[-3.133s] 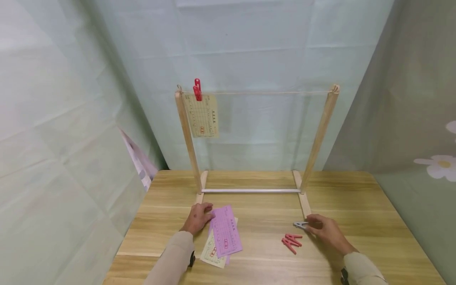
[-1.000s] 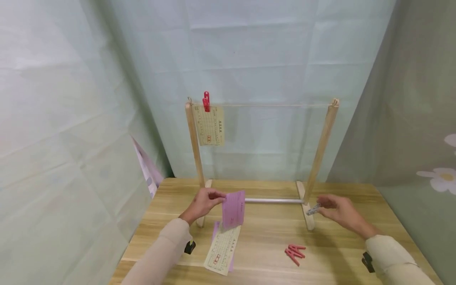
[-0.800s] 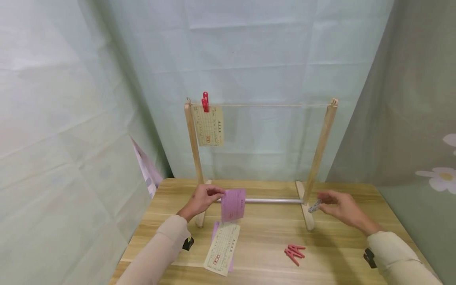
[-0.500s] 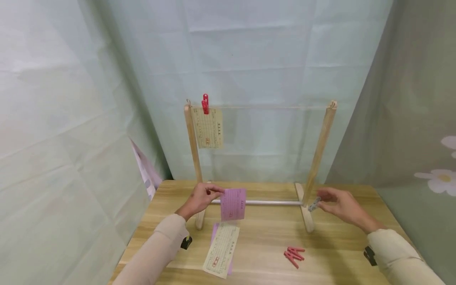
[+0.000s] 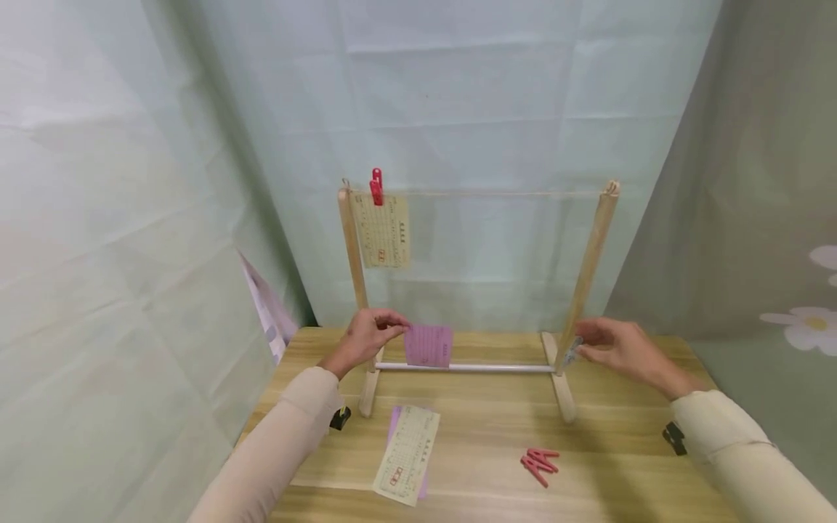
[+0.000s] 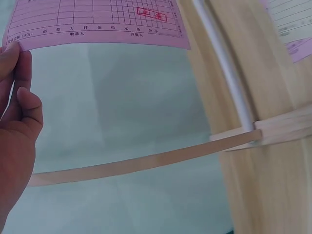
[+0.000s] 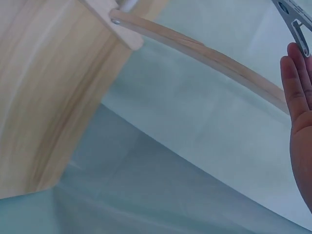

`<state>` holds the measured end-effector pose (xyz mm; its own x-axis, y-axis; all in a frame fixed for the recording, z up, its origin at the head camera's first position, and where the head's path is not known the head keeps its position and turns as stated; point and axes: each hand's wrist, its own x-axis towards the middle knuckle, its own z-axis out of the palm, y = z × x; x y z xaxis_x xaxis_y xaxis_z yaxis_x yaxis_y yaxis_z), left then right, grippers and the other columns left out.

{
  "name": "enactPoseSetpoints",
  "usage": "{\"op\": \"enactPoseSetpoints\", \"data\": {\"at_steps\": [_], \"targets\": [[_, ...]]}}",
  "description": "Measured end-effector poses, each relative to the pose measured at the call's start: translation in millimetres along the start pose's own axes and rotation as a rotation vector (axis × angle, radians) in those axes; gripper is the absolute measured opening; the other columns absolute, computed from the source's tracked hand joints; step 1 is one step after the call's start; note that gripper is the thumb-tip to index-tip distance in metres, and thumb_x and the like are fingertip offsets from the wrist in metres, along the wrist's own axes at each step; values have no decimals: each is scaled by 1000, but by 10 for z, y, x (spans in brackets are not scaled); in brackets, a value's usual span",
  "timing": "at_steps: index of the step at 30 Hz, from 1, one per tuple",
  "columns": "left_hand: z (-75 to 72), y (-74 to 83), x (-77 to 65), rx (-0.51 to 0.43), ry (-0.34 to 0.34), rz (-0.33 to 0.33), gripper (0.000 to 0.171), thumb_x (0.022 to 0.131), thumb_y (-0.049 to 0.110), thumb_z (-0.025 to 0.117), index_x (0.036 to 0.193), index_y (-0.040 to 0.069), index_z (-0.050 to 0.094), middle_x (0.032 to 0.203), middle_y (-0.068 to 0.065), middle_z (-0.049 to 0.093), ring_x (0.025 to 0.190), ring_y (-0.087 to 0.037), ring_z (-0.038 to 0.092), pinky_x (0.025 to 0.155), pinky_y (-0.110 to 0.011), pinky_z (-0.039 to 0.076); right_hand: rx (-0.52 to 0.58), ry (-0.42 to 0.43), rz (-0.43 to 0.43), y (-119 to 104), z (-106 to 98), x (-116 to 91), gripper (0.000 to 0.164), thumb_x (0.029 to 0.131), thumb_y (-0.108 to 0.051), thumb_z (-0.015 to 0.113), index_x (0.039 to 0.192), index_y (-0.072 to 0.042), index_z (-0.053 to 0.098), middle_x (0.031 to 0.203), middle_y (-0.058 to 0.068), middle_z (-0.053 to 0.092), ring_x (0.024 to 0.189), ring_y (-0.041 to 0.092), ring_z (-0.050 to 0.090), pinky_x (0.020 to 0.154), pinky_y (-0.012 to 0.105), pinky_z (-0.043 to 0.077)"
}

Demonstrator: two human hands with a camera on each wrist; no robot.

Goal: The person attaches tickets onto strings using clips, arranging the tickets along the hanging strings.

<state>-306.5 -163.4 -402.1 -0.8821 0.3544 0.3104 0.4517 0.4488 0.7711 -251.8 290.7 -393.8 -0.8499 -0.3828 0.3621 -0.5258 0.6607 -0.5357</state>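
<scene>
My left hand (image 5: 366, 338) pinches the left edge of a pink printed slip (image 5: 428, 346) and holds it up in front of the rack's lower rod. The left wrist view shows the same slip (image 6: 97, 22) with a red stamp, its corner between thumb and fingers. In my right hand (image 5: 617, 351) a grey clothespin (image 5: 572, 351) is held by the fingertips, near the right post. The right wrist view shows the clothespin (image 7: 295, 22) at the fingertips; my thumb is not visible there. A yellow slip (image 5: 382, 232) hangs from the string under a red clothespin (image 5: 376, 187).
A wooden rack with a left post (image 5: 353, 250), a right post (image 5: 591, 269), a string (image 5: 490, 194) and a white rod (image 5: 497, 368) stands on the table (image 5: 484, 479). A yellow slip (image 5: 408, 457) overlaps a pink one. Red clothespins (image 5: 540, 465) lie at right front.
My left hand has lifted the pink slip off the pile and raised it towards the rack. The right hand has picked the grey clothespin up from the table and risen too.
</scene>
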Motion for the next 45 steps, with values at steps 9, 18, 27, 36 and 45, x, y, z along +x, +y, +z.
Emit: {"op": "enactPoseSetpoints", "data": {"at_steps": [9, 18, 27, 36, 45], "targets": [[-74, 151, 145, 40, -8, 44, 10, 93, -1, 68, 97, 2, 77, 94, -9, 74, 84, -27, 68, 66, -22, 51, -50, -17, 10, -100, -153, 132, 38, 91, -9, 74, 123, 6, 64, 112, 18, 71, 98, 33, 69, 79, 38, 57], [-173, 322, 280, 56, 19, 109, 9, 92, -1, 70, 97, 1, 76, 94, -10, 74, 84, -27, 70, 67, -22, 53, -54, -19, 18, -169, -237, 256, 39, 91, -14, 75, 126, 2, 64, 114, 16, 71, 99, 29, 69, 80, 23, 53], [-297, 509, 422, 70, 59, 105, 8, 91, 0, 71, 96, 1, 76, 94, -10, 74, 81, -18, 68, 66, -20, 50, -60, -7, -58, -295, -349, 416, 36, 89, -8, 76, 122, 3, 66, 108, 16, 72, 93, 30, 71, 76, 22, 55], [-371, 683, 537, 104, 60, 117, 9, 92, 0, 70, 98, 1, 76, 95, -10, 75, 82, -18, 67, 66, -23, 51, -90, 8, -106, -420, -439, 542, 36, 88, -6, 77, 122, 2, 66, 107, 14, 73, 90, 26, 71, 74, 20, 54], [-395, 805, 647, 99, 82, 110, 8, 92, 1, 70, 96, 2, 77, 94, -9, 75, 82, -21, 67, 65, -22, 48, -112, 6, -113, -564, -553, 652, 35, 89, -7, 76, 121, 1, 66, 108, 15, 72, 91, 26, 71, 76, 16, 51]]}}
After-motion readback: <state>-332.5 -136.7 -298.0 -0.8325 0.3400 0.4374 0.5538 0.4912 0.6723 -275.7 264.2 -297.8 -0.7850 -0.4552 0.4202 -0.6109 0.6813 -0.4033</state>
